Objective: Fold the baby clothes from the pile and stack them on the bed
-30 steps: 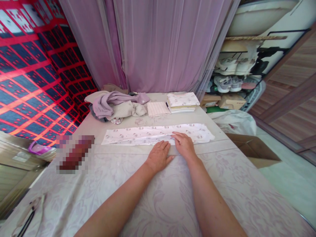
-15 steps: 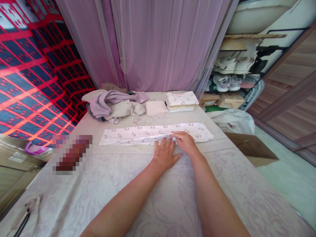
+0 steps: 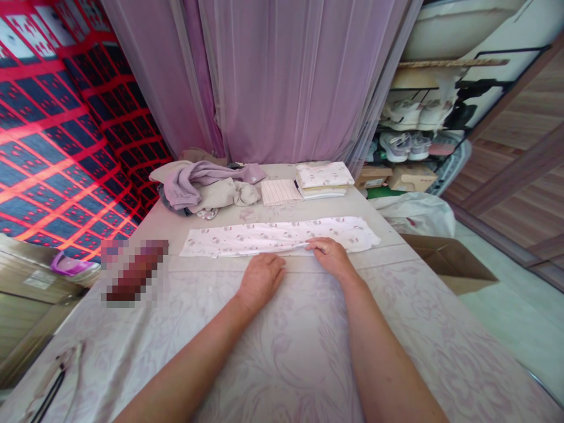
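A long folded strip of white cloth [image 3: 264, 236] with a small printed pattern lies crosswise on the covered surface [image 3: 299, 341]. My right hand [image 3: 328, 256] pinches its near edge, right of the middle, between thumb and fingertips. To the left, my left hand [image 3: 261, 277] rests palm down just in front of that same edge, fingers loosely bent and pointing right. Nothing shows in it; the fingertips' undersides are hidden.
Behind the cloth lie a heap of clothes [image 3: 198, 188], a folded striped cloth [image 3: 281, 192] and a folded stack [image 3: 325, 179]. A pixelated reddish thing [image 3: 137, 275] and a dark cord [image 3: 49, 393] are at left. A cardboard box [image 3: 445, 264] stands beyond the right edge.
My left hand has lifted from its flat position on the cloth and moved left and nearer. The near edge now lies straighter, without the raised fold. The right hand stays at the edge.
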{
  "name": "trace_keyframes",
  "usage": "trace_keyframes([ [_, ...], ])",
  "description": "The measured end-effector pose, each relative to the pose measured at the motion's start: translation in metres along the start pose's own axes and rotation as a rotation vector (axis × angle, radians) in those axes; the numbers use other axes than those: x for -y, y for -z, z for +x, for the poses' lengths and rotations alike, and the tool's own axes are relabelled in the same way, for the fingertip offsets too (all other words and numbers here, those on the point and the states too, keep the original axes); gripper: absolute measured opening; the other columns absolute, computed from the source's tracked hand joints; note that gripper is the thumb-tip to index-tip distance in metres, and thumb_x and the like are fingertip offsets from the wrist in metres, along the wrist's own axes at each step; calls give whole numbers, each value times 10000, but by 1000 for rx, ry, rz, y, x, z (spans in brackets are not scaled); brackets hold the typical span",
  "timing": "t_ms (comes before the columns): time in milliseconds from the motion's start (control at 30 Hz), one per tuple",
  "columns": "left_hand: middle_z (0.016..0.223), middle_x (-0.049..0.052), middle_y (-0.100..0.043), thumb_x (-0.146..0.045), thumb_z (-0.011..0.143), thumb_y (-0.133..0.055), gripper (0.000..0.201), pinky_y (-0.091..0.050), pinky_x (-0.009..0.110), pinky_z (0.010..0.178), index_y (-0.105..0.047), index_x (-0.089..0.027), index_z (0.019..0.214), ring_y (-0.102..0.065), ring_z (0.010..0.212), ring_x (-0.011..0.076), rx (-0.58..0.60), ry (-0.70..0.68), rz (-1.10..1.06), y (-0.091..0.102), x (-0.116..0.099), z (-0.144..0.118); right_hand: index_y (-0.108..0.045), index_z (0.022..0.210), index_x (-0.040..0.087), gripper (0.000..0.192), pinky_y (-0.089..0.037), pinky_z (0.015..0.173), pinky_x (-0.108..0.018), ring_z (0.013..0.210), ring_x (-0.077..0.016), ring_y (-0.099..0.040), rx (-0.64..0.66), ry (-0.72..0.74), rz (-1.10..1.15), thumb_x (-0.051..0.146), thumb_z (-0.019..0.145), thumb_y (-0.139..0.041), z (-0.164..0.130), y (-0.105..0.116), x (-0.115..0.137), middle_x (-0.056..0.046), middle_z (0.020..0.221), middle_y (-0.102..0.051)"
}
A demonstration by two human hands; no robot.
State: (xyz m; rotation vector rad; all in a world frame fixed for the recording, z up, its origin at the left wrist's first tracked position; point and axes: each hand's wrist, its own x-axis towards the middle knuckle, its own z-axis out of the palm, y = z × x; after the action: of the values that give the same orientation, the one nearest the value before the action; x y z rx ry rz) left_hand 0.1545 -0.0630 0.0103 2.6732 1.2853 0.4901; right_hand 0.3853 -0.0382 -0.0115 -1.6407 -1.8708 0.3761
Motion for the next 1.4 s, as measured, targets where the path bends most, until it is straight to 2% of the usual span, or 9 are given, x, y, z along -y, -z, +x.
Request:
trace_keyframes([
  [133,1021,79,-677,-302,903,-503,252,-458,388,883,-677,-204,1057,-592,970,237,-109,127,49,14,38,9,-717,740,270,309,-471,908,-326,981,-161,-638,-23,6,5,63,720,-488,-1,-2,4,40,1003,-731],
  [233,1025,59,-697,-348,884,-538,266,-456,374,873,-695,-235,1067,-605,958,231,-45,144,33,13,51,21,-705,731,263,274,-470,909,-342,978,-174,-640,-30,-7,17,85,718,-496,-1,-2,6,27,992,-732],
  [333,991,39,-717,-349,872,-545,245,-451,359,865,-715,-253,1021,-617,937,220,28,132,25,10,52,29,-688,732,256,240,-475,902,-347,992,-181,-637,-31,-26,59,103,709,-504,-2,-1,6,18,999,-730],
  [500,937,17,-725,-310,840,-556,201,-454,323,833,-730,-266,931,-622,904,205,31,194,-66,9,53,35,-671,908,240,192,-509,814,-324,906,-171,-655,-67,-76,145,220,769,-539,-3,1,5,-7,985,-726],
  [667,904,14,-713,-286,822,-571,169,-453,306,821,-723,-251,884,-614,896,197,-15,233,-129,10,54,40,-700,1006,243,246,-476,895,-347,979,-204,-633,-78,-9,-13,317,790,-612,-1,0,4,-39,1030,-720],
  [833,911,22,-699,-283,822,-584,135,-450,307,822,-700,-238,875,-603,905,198,-63,243,-150,12,52,44,-722,997,264,218,-450,921,-354,1019,-215,-606,-44,94,-151,294,805,-624,-2,0,8,-23,1057,-714],
  [1033,860,45,-652,-173,817,-546,121,-448,331,792,-653,-209,861,-569,871,213,-59,129,47,6,50,37,-734,912,255,242,-438,875,-324,942,-200,-594,-153,61,-249,170,843,-519,-3,-3,15,-22,962,-718],
  [1233,920,44,-666,-136,831,-522,212,-455,358,819,-688,-224,929,-566,890,216,-102,-2,14,-8,61,24,-739,810,270,303,-462,827,-315,883,-188,-608,-120,80,-184,69,760,-519,-5,-8,4,2,913,-729],
  [1400,901,41,-681,-110,824,-514,262,-473,360,810,-718,-235,931,-582,871,204,-151,3,-84,-9,67,18,-729,784,270,336,-470,815,-314,867,-182,-619,-152,116,-105,40,710,-495,-7,-9,-4,11,880,-730],
])
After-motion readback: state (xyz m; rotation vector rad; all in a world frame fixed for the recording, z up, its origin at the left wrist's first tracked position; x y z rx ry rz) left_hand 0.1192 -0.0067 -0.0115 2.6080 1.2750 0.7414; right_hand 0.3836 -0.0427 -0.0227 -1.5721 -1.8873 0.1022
